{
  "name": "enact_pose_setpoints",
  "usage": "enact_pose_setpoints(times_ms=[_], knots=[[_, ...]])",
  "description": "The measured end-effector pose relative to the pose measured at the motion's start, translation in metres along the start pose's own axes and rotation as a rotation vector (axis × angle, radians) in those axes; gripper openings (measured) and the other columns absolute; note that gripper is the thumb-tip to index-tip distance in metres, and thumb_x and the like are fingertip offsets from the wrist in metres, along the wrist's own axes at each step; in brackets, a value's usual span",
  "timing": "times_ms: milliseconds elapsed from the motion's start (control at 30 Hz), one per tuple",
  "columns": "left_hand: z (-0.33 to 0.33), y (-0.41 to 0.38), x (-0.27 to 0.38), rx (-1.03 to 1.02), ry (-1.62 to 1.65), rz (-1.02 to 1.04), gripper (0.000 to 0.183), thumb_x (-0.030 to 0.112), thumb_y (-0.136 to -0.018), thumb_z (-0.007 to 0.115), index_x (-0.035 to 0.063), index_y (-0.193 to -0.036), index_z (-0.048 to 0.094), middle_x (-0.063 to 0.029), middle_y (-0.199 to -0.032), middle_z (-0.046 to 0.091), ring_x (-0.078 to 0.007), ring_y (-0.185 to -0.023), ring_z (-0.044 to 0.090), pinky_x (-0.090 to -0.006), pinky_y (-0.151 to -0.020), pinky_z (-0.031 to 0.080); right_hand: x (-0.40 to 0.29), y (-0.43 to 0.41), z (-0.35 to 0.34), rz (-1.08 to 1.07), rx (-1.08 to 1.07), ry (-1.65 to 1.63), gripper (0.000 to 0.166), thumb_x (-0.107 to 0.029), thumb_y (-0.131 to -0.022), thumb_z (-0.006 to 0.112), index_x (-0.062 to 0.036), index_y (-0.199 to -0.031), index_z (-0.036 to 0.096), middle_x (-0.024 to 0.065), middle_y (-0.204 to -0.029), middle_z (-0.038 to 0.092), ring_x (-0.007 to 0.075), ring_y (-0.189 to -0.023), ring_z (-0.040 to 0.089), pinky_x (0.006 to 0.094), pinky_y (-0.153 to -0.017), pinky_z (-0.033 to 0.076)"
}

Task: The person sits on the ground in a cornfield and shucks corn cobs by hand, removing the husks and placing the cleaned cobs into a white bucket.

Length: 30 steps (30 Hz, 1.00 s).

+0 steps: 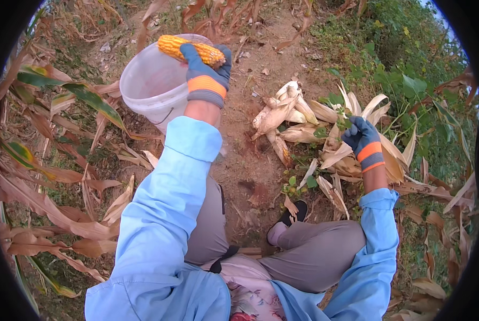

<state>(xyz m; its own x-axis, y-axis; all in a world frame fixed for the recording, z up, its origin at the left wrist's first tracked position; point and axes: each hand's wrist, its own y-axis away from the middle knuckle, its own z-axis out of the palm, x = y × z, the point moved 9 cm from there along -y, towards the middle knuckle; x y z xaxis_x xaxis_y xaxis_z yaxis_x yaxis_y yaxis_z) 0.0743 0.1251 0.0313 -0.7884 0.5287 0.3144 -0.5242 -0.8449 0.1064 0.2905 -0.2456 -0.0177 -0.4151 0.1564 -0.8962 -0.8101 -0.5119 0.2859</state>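
In my gloved left hand is a husked ear of yellow corn, held over the rim of a white plastic bucket. The part of the bucket's inside that I can see looks bare; the rest is behind my hand and the ear. My gloved right hand, its fingers curled, is over a heap of dry corn husks. A small green leaf shows by its fingertips, and whether they pinch anything is hidden. Left of that hand lie several ears in pale husks, piled on the soil.
Dry corn stalks and leaves crowd the left side. Green vines grow at the upper right. My shoe rests on bare soil just below the husked pile, with a loose husk beside it.
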Motion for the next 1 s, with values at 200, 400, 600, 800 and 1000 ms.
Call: enact_pose_setpoints(times_ms=[200, 400, 600, 800, 1000], knots=[[-0.036, -0.035, 0.036, 0.150, -0.062, 0.098, 0.030, 0.019, -0.083, 0.058, -0.0006, -0.105, 0.051, -0.0164, -0.100, 0.058, -0.0313, -0.085, 0.059, -0.0434, -0.074, 0.055, 0.030, 0.011, 0.033, 0.085, -0.156, 0.196, 0.017, -0.017, -0.082, 0.058, -0.0017, -0.088, 0.055, 0.0054, -0.064, 0.056, 0.0198, -0.057, 0.057, 0.0337, -0.054, 0.052], [-0.023, -0.029, -0.006, -0.046, -0.369, -0.112, 0.017, 0.011, -0.085, 0.053, -0.0026, -0.095, 0.055, -0.0129, -0.084, 0.062, -0.0244, -0.074, 0.062, -0.0328, -0.063, 0.056, 0.084, 0.003, 0.020, 0.237, -0.275, 0.977, 0.028, -0.030, -0.080, 0.061, -0.0043, -0.091, 0.055, 0.0056, -0.069, 0.058, 0.0174, -0.059, 0.058, 0.0292, -0.055, 0.048], [0.014, 0.017, -0.045, -0.314, -0.791, -0.177, 0.026, 0.023, -0.085, 0.057, 0.0011, -0.098, 0.056, -0.0081, -0.083, 0.061, -0.0171, -0.071, 0.060, -0.0263, -0.061, 0.052, 0.163, 0.022, 0.043, 0.169, -0.816, 1.797, 0.049, -0.043, -0.075, 0.061, -0.0015, -0.100, 0.056, 0.0122, -0.082, 0.061, 0.0282, -0.074, 0.058, 0.0421, -0.064, 0.045], [0.017, 0.065, -0.099, -0.913, -1.715, -0.214, 0.042, 0.033, -0.084, 0.055, -0.0009, -0.108, 0.053, -0.0063, -0.090, 0.059, -0.0135, -0.079, 0.055, -0.0262, -0.069, 0.046, 0.226, -0.003, 0.033, 0.447, -1.059, 2.187, 0.049, -0.041, -0.078, 0.057, -0.0051, -0.110, 0.054, 0.0146, -0.098, 0.060, 0.0324, -0.084, 0.058, 0.0448, -0.071, 0.047], [-0.004, 0.086, -0.101, -1.085, -2.106, -0.204, 0.051, 0.037, -0.081, 0.058, -0.0035, -0.111, 0.049, -0.0158, -0.094, 0.058, -0.0248, -0.082, 0.057, -0.0333, -0.072, 0.045, 0.236, -0.090, 0.060, 0.066, -0.669, 2.161, 0.035, -0.025, -0.079, 0.051, -0.0077, -0.110, 0.053, 0.0132, -0.107, 0.058, 0.0304, -0.096, 0.056, 0.0435, -0.077, 0.046]])
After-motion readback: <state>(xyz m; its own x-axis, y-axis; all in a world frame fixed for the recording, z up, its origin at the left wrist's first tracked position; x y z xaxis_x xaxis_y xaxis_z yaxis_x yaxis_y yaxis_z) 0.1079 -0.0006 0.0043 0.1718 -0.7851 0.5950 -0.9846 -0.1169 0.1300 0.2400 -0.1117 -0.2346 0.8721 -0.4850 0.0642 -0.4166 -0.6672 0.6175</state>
